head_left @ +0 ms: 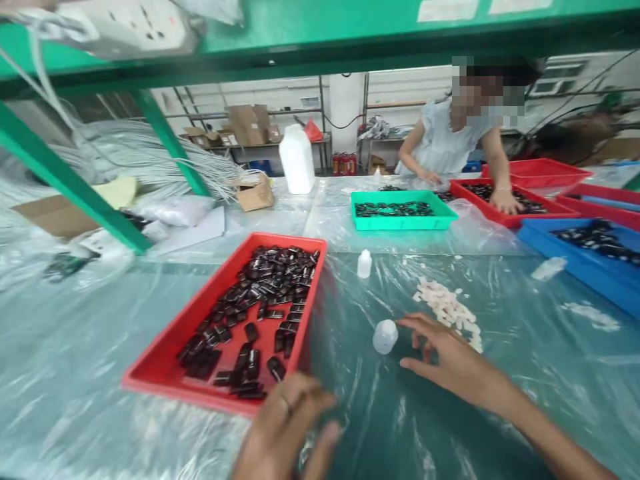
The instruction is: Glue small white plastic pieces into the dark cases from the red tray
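Tipping looked the likeliest mishap: the small bottle (385, 337) sat on the plastic-covered table (360, 413), just beside the right hand's (445, 360) index fingertip, and a careless nudge could have toppled it. That hand's thumb and fingers stood apart, gripping nothing. The left hand (283, 430), well apart from the right, hung curled by the near corner of a red tray (165, 390) — blur hid whether it held anything. Catching that rim might have jolted the black parts (280, 273); a sweep of the right wrist might have scattered the white pieces (445, 303).

Counted: two small bottles close by, the second (364, 264) farther off; one green tray (405, 224); one blue tray (590, 268); four red trays altogether; one white jug (297, 161). Parts and pieces lay too heaped to number.
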A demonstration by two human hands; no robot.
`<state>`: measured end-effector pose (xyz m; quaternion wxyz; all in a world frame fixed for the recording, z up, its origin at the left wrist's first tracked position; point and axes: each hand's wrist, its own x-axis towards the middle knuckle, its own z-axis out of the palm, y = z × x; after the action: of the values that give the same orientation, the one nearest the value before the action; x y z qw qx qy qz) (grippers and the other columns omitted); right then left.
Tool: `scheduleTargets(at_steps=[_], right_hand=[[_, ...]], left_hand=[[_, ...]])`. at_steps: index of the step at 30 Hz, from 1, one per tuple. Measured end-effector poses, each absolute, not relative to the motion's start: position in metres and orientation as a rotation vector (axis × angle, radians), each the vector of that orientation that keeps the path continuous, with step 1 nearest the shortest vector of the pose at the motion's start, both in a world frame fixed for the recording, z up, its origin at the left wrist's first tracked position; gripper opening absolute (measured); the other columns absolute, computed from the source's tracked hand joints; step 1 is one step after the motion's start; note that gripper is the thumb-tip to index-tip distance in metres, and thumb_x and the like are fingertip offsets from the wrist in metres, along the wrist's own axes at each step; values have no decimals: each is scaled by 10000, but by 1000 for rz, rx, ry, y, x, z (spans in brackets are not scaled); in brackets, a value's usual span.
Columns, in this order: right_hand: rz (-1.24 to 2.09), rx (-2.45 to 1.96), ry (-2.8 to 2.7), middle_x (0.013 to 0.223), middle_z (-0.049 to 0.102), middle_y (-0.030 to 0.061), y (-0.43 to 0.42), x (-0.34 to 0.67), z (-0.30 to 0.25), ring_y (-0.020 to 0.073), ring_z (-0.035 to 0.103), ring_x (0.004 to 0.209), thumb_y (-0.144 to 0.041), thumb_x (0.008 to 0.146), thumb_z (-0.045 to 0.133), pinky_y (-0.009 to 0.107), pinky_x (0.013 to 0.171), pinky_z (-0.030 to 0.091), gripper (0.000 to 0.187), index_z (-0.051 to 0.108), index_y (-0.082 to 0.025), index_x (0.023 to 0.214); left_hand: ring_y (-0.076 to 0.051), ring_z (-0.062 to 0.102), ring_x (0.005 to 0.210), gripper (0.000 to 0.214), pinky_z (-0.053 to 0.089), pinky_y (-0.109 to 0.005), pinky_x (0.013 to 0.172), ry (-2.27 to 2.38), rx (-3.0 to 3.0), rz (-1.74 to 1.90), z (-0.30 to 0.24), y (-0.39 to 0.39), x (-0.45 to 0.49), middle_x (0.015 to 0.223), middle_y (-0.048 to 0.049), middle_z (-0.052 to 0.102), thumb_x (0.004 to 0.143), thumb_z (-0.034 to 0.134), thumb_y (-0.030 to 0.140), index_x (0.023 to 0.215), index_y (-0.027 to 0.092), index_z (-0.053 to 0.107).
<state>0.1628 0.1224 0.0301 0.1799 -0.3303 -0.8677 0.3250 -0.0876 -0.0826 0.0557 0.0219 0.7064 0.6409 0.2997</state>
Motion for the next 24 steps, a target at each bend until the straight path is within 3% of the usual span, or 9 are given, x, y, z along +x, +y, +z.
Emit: scheduleTargets(at_steps=[3, 7, 10, 12, 15, 17, 19, 21, 24], right_hand=[[970, -920, -2452, 961, 658, 39, 118, 153, 31, 149, 623, 589, -421, 855, 718, 255, 476, 504, 411, 641, -299, 1240], [1008, -964, -2421, 870, 652, 15, 116, 139, 33, 155, 610, 585, -413, 839, 722, 251, 473, 472, 378, 620, -269, 1174], [1082, -951, -2387, 873, 679, 8, 116, 131, 35, 163, 640, 631, -382, 858, 698, 263, 539, 501, 280, 613, -249, 1090], [1145, -917, -2351, 935, 709, 17, 116, 130, 37, 192, 693, 760, -363, 866, 693, 286, 637, 547, 241, 609, -246, 1059], [1264, -828, -2286, 1089, 727, 31, 117, 134, 40, 220, 719, 1003, -387, 899, 673, 322, 820, 589, 267, 611, -266, 1128], [1322, -774, -2241, 1169, 712, 37, 118, 141, 41, 213, 714, 1062, -412, 932, 639, 321, 857, 599, 325, 588, -288, 1228], [1326, -759, -2192, 1231, 685, 51, 120, 150, 43, 207, 708, 1078, -410, 948, 624, 313, 845, 607, 410, 518, -308, 1330], [1289, -759, -2160, 1261, 660, 62, 120, 161, 45, 203, 696, 1091, -381, 944, 639, 310, 851, 603, 429, 482, -311, 1337], [1225, -746, -2182, 1231, 663, 56, 121, 178, 51, 211, 679, 1100, -337, 922, 678, 328, 904, 580, 319, 563, -300, 1217]], left_hand=[[-280, 726, 957, 280, 602, -391, 805, 2244, 2130, 642, 72, -65, -146, 1083, -145, 679, 1036, 419, 218, 1170, 148, 654], [-235, 722, 999, 178, 602, -399, 869, 2141, 2216, 336, 67, -23, -181, 1177, -102, 696, 984, 578, 135, 1119, 156, 692], [-230, 703, 1059, 107, 584, -447, 932, 2069, 2296, 223, 59, -5, -182, 1162, -76, 718, 963, 671, 154, 1066, 134, 694], [-227, 713, 993, 83, 593, -425, 882, 2072, 2325, 206, 62, -4, -181, 1089, -69, 730, 960, 635, 91, 999, 131, 697], [-260, 705, 922, 218, 576, -374, 765, 2151, 2334, 317, 76, -15, -172, 1035, -108, 710, 964, 494, 40, 983, 155, 678], [-283, 674, 1010, 225, 551, -377, 806, 2198, 2325, 505, 86, -27, -151, 1154, -139, 658, 1007, 443, 136, 1147, 179, 614], [-223, 648, 1074, 222, 524, -316, 882, 2100, 2330, 723, 87, -38, -116, 1216, -93, 618, 1031, 419, 177, 1210, 236, 535], [-176, 645, 1095, 248, 501, -254, 922, 1721, 2231, 960, 78, -41, -75, 1220, -36, 634, 1002, 476, 140, 1198, 280, 534], [-123, 655, 769, 205, 515, -206, 749, 1534, 1959, 1121, 55, -27, -32, 980, 36, 697, 973, 529, 124, 1085, 286, 587]])
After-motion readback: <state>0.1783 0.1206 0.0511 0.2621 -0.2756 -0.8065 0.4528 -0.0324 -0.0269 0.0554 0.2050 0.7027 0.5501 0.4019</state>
